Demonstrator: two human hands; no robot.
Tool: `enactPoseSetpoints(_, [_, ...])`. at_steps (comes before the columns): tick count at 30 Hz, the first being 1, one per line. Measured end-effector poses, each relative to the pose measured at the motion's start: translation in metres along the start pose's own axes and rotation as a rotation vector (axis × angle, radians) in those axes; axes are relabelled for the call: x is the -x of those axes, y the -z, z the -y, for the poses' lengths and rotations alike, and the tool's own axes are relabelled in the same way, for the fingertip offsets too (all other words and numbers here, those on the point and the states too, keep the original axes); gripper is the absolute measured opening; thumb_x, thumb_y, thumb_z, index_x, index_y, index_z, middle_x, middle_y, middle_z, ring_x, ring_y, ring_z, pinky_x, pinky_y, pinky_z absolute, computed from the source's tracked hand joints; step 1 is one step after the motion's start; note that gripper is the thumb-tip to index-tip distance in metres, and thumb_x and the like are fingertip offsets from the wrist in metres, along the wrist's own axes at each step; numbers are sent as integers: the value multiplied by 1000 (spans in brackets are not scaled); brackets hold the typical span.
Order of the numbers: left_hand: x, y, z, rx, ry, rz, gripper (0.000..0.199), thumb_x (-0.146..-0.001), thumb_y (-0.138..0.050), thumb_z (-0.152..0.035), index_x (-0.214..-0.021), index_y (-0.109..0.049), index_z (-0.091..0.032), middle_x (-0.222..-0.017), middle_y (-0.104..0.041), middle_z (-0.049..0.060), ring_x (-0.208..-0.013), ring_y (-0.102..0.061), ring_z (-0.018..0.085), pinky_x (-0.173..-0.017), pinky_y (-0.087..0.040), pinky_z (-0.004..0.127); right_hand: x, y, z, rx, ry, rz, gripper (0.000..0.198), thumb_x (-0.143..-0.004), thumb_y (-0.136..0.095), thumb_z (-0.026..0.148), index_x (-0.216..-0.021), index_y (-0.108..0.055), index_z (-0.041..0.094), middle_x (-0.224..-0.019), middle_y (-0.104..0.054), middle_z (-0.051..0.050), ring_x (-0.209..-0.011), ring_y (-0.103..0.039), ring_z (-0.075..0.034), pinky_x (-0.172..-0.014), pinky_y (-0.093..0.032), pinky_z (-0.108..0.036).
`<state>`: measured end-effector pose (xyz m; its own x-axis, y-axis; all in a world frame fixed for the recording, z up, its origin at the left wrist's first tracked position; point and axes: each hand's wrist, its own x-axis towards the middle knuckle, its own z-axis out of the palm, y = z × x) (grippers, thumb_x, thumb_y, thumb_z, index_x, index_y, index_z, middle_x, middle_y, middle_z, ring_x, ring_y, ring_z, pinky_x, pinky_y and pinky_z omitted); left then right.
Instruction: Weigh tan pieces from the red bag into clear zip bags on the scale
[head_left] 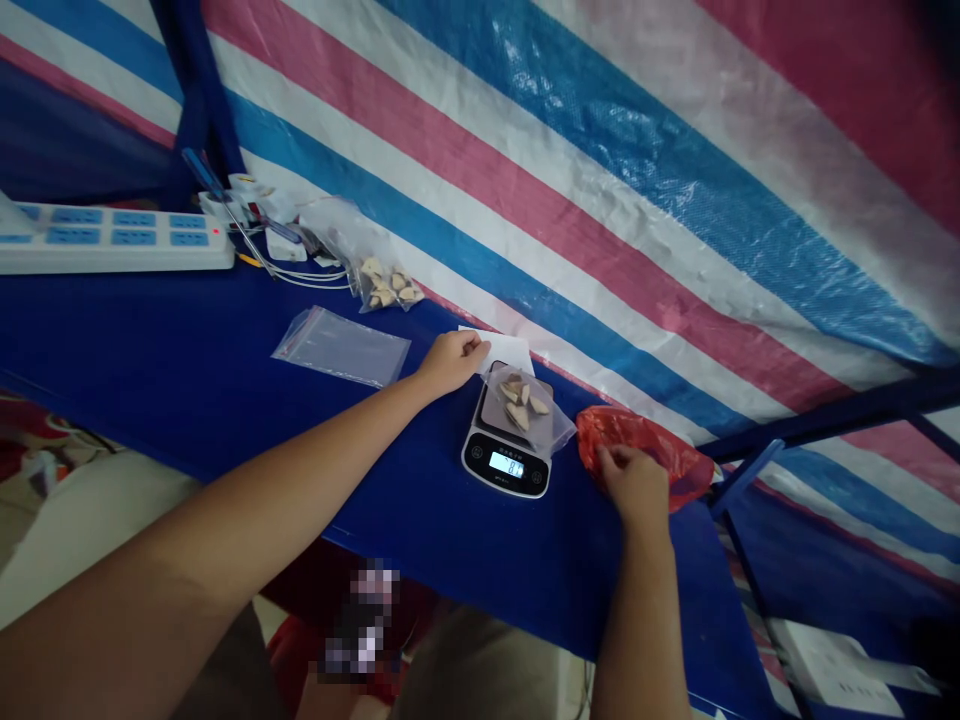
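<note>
A kitchen scale [506, 462] with a lit display stands on the blue table. On its pan lies a clear plastic bag [556, 430], with several pale, dark-edged dried slices [517, 400] in it or on it. My left hand [452, 362] is closed in a pinch at the bag's left edge, over a white paper [510, 352]; its fingertips seem to grip the bag's edge. To the right of the scale, my right hand [636, 484] is closed, thumb and fingers pinching the near left rim of a crumpled red plastic bag [679, 462]. What the red bag contains is hidden.
Flat clear bags [341, 345] lie left of my left hand. Behind them is a filled bag of slices [390, 287], near cables and a screwdriver [217, 190]. A power strip [112, 238] sits at far left. A striped tarp [525, 190] rises behind the table [420, 480].
</note>
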<state>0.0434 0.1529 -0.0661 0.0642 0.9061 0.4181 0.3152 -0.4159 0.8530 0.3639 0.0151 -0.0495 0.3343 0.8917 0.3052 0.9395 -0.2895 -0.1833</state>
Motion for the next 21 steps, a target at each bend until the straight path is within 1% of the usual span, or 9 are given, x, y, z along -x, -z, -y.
enactPoseSetpoints(2, [0, 0, -1, -7, 2, -1, 34, -87, -55, -37, -59, -46, -20, -53, -43, -4, -54, -40, 12, -57, -29, 30, 4, 0, 13, 98, -19, 86, 34, -88, -52, 34, -106, -77, 20, -90, -72, -14, -80, -66, -26, -75, -47, -36])
enactPoseSetpoints(4, [-1, 0, -1, -10, 11, -1, 33, -87, -55, -36, -59, -46, -20, -53, -44, -4, -54, -40, 12, -57, -28, 30, 8, -1, 23, 186, -48, 87, 38, -91, -51, 31, -119, -73, 18, -100, -71, -17, -90, -66, -28, -80, -48, -37])
enactPoseSetpoints(7, [-1, 0, -1, -5, 12, 8, 33, -87, -55, -36, -59, -46, -20, -53, -44, -4, -54, -39, 12, -57, -29, 29, 11, -2, 32, 320, -91, 81, 42, -94, -49, 32, -128, -68, 15, -115, -65, -23, -108, -62, -34, -88, -47, -41])
enactPoseSetpoints(10, [-1, -1, -1, 0, -1, 12, 33, -86, -55, -35, -58, -45, -20, -53, -43, -4, -54, -39, 12, -58, -29, 29, 12, -3, 32, 400, -158, 114, 46, -97, -45, 36, -133, -64, 16, -124, -59, -26, -116, -58, -39, -89, -47, -45])
enactPoseSetpoints(12, [-1, -1, -1, 3, -4, 15, 33, -86, -55, -35, -58, -45, -20, -53, -43, -4, -54, -39, 12, -58, -29, 29, 10, -4, 29, 381, -178, 147, 46, -97, -45, 38, -133, -64, 15, -125, -59, -26, -115, -60, -39, -89, -48, -45])
enactPoseSetpoints(15, [0, -1, -1, 9, 1, 26, 33, -86, -55, -35, -58, -44, -20, -53, -42, -4, -54, -39, 12, -58, -29, 30, 4, -5, 23, 315, -193, 165, 42, -97, -44, 32, -127, -66, 13, -120, -63, -24, -108, -64, -34, -87, -48, -41])
enactPoseSetpoints(18, [0, -1, -1, 10, 5, 30, 34, -86, -55, -35, -58, -44, -20, -53, -43, -4, -54, -39, 12, -58, -29, 30, -1, -3, 19, 257, -202, 145, 35, -93, -47, 26, -116, -72, 15, -112, -68, -20, -100, -67, -30, -81, -48, -36])
enactPoseSetpoints(21, [0, -1, -1, 9, -1, 27, 34, -86, -55, -36, -58, -44, -20, -53, -43, -4, -54, -40, 12, -58, -29, 30, -2, 0, 15, 165, -224, 76, 28, -90, -51, 25, -103, -74, 17, -103, -72, -16, -93, -68, -29, -79, -48, -37])
